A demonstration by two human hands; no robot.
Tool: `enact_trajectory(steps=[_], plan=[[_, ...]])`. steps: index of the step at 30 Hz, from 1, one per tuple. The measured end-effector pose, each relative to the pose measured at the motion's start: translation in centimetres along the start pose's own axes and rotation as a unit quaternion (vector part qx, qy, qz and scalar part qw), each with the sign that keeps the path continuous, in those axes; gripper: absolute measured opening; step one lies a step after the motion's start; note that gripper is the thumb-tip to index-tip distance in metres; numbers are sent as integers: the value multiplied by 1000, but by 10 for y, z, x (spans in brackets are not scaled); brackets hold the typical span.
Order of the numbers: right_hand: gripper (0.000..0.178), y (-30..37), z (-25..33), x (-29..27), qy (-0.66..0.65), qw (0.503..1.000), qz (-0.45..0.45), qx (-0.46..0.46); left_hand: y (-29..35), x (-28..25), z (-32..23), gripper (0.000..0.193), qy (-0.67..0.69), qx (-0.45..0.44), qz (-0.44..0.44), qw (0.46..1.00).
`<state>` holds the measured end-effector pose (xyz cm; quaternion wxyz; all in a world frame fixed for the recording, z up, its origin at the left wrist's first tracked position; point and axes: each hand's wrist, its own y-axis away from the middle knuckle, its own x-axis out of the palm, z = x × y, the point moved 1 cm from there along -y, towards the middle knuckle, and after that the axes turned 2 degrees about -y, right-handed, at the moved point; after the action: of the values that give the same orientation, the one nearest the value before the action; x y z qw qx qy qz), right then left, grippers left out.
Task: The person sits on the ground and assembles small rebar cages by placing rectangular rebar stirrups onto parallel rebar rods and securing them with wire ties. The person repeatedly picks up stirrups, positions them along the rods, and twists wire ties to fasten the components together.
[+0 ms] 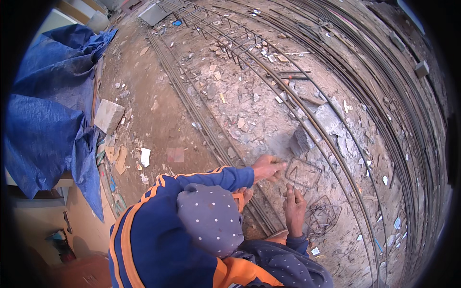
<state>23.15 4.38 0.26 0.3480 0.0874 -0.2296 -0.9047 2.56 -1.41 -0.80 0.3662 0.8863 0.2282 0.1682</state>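
A rectangular steel stirrup (307,174) of bent rod lies across long rebars (317,132) on the rubble-strewn ground. My left hand (268,168), in a blue sleeve with orange stripes, reaches from the left and its fingers close on the stirrup's left corner. Just below, my right hand (294,205) grips the stirrup's near side, where a thin rod sticks up from the fist. A tangled pile of similar stirrups (324,216) rests right of my right hand. Dotted grey fabric (210,218) hides the ground under my arms.
A bundle of long rebars (201,115) runs from upper left towards my hands. A tied rebar cage (225,36) lies at the top. A blue tarpaulin (45,125) covers the left side, beside a concrete block (108,115). A grey stone (301,140) sits above the stirrup.
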Motion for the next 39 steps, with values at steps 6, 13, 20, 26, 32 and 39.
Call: enact_trajectory(steps=[6, 13, 20, 26, 32, 39], plan=[[45, 1, -2, -1, -9, 1000, 6, 12, -7, -8, 2, 43, 36, 5, -8, 999], [47, 1, -6, 0, -12, 1000, 7, 14, -13, -15, 5, 40, 51, 14, -12, 999], [42, 1, -10, -2, -7, 999, 22, 30, -17, -14, 6, 38, 62, 12, -7, 998], [43, 3, -2, 4, 28, 998, 56, -10, -9, 0, -1, 38, 77, -6, 35, 996], [39, 6, -1, 8, 18, 996, 84, -4, -3, 11, -6, 35, 110, -10, 64, 992], [38, 3, -14, 12, 44, 996, 69, -34, -4, 4, -1, 38, 122, 12, 72, 990]])
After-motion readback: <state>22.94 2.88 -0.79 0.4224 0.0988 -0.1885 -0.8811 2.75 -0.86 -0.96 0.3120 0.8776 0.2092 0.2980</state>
